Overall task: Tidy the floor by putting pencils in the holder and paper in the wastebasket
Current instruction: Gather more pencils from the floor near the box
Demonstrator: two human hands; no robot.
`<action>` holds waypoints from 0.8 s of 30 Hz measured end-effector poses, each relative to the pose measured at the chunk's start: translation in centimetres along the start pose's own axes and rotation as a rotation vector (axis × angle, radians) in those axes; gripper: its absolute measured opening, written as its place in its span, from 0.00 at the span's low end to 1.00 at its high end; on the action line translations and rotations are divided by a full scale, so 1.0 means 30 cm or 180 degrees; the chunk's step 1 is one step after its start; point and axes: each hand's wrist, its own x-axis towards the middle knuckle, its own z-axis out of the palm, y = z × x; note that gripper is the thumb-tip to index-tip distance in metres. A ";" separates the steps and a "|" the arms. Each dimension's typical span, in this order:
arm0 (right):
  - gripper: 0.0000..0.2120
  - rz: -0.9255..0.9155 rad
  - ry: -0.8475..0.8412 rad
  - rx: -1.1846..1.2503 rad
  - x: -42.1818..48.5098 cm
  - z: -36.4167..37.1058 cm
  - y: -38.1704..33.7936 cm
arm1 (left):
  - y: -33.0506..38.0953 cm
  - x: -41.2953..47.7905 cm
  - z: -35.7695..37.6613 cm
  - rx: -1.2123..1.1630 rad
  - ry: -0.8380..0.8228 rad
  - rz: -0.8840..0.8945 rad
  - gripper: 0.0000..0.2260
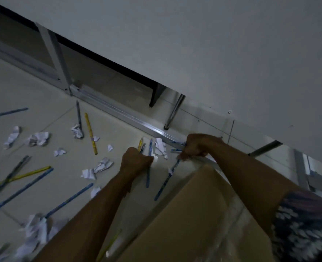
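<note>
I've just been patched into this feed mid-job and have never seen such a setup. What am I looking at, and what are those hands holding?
No machine: these are a person's two bare hands, filmed by one wide-angle camera worn on the head, looking down. On the pale tiled floor lie long blue and yellow pencils and crumpled white paper scraps. The left hand grips a bunch of pencils; the right hand grips blue pencils. A brown cardboard box sits under the right arm.
</note>
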 end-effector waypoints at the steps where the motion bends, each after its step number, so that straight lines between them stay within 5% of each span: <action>1: 0.18 0.0015 -0.0029 -0.0034 0.011 0.003 -0.012 | -0.012 0.000 -0.009 -0.0272 -0.0120 -0.0117 0.20; 9: 0.11 0.0068 -0.0522 -0.0420 0.050 0.033 -0.114 | -0.095 -0.078 -0.130 -0.1585 -0.1009 -0.0758 0.14; 14: 0.16 0.0095 -0.0695 0.0585 0.024 0.019 -0.139 | -0.107 -0.136 -0.195 -0.2164 -0.1387 -0.0416 0.10; 19: 0.12 -0.0428 -0.0051 0.1168 -0.089 -0.028 -0.133 | -0.108 -0.180 -0.221 -0.3200 -0.1885 -0.0475 0.13; 24: 0.15 -0.1254 0.0967 0.1599 -0.254 -0.039 -0.145 | -0.087 -0.263 -0.268 -0.3320 -0.1607 -0.0407 0.09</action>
